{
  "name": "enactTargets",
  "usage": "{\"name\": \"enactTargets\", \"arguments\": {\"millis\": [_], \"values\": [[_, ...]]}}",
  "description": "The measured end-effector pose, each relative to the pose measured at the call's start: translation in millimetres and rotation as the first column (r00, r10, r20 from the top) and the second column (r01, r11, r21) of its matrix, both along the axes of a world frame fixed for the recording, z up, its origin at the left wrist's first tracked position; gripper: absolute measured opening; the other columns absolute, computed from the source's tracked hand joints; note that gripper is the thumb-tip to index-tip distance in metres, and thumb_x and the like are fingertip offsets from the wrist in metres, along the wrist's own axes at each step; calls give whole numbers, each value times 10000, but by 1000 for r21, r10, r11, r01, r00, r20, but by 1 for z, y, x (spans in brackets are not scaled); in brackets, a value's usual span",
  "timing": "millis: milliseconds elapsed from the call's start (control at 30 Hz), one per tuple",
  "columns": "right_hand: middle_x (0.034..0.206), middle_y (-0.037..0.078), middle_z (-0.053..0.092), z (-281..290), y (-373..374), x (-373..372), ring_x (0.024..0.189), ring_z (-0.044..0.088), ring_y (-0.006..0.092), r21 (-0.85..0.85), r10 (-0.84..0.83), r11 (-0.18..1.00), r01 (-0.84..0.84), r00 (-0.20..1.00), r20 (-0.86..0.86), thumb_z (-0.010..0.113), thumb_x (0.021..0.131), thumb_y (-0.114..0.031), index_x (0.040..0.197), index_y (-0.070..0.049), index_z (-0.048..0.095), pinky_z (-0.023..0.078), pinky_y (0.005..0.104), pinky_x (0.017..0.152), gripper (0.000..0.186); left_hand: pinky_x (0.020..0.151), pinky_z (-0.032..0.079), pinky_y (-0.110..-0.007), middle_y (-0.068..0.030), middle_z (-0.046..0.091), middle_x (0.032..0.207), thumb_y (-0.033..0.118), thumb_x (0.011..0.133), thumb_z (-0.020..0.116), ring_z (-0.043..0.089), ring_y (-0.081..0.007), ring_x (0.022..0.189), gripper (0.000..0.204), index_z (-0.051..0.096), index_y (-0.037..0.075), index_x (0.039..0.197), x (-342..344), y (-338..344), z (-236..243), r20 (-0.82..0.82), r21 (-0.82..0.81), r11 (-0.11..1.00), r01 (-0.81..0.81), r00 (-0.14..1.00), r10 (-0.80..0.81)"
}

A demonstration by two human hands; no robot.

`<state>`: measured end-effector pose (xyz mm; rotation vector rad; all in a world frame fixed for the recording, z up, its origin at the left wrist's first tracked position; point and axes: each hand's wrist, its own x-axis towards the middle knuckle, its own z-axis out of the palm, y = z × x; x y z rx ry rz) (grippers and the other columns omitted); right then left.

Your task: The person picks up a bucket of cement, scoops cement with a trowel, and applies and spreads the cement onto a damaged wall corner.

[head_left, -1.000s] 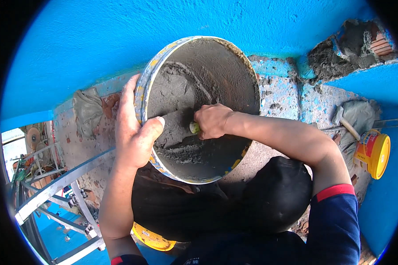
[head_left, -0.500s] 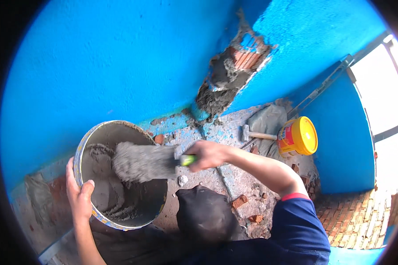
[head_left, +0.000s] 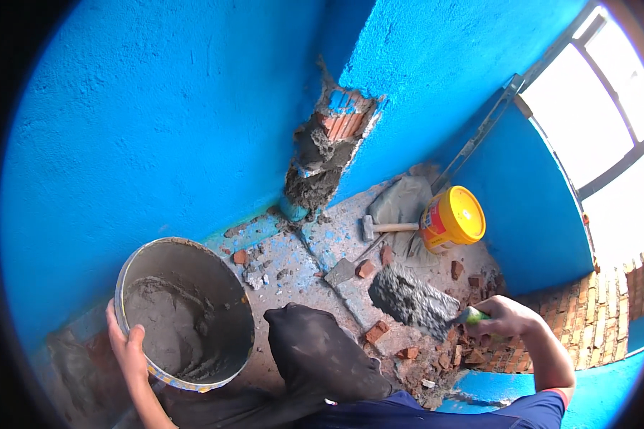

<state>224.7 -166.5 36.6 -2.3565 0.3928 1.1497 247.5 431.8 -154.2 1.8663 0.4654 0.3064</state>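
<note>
As right hand (head_left: pixel 504 318) grips trowel (head_left: pixel 415 304), yellow tub (head_left: pixel 452 218) perhaps labelled

Count of items in view.
One mortar bucket (head_left: pixel 186 314), one loaded trowel (head_left: pixel 415 302), one yellow tub (head_left: pixel 452 219), one hammer (head_left: pixel 379 228), one grey sack (head_left: pixel 403 204), two hands: left hand (head_left: pixel 127 350), right hand (head_left: pixel 503 319).

**Trowel full of grey mud, bucket of grey mud**

The trowel (head_left: pixel 416 303) has a flat blade heaped with wet grey mortar. Its green handle sits inside the closed right hand (head_left: pixel 503 323), and the blade sticks out to the left of that hand, held almost flat. The round bucket (head_left: pixel 184 314) tilts toward us, with grey mortar inside. The left hand (head_left: pixel 127 348) grips its rim on the lower left.
</note>
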Motion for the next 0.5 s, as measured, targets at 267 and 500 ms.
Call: {"name": "enactTargets", "arguments": {"millis": [267, 500], "values": [[741, 35, 658, 60, 21, 185, 530, 604, 132, -44, 23, 999, -17, 991, 131, 610, 885, -347, 1016, -82, 675, 479, 296, 416, 303, 1094, 312, -381, -203, 481, 1363, 35, 702, 489, 458, -306, 1272, 724, 373, -36, 1413, 9, -3, 4, -16, 8, 1000, 1, 1000, -1], [675, 20, 565, 101, 29, 250, 476, 524, 80, 141, -218, 968, 208, 975, 52, 529, 961, -307, 922, -13, 572, 442, 217, 408, 299, 1083, 328, -385, -191, 500, 1347, 20, 692, 481, 472, -308, 1259, 712, 401, -10, 1399, -1, 8, 0, -27, 119, 993, 21, 999, -18]]}}
